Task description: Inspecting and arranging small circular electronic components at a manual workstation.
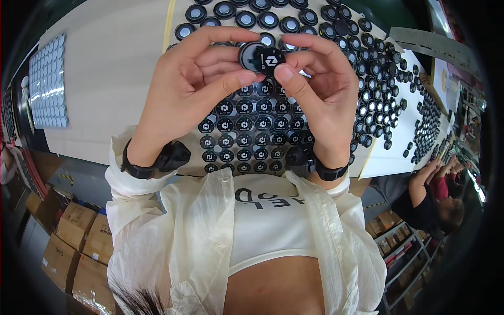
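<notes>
My left hand (191,84) grips a small round black part (247,56) by its rim, between thumb and fingers. My right hand (325,86) pinches a round black label (272,62) with a white emblem. The label overlaps the right side of the part's face; I cannot tell whether it is stuck down. Beneath both hands lies a sheet of matching round black labels (244,124) in rows, partly hidden by the hands. Just beyond my fingers stand several round black parts (268,20) with pale centres.
Many more black parts (374,107) crowd the table's right side. On the far left lies a sheet of pale round pieces (48,84). Yellow tape (169,23) crosses the table (113,68). Cardboard boxes (76,226) are stacked lower left. Another person (420,197) works at the right.
</notes>
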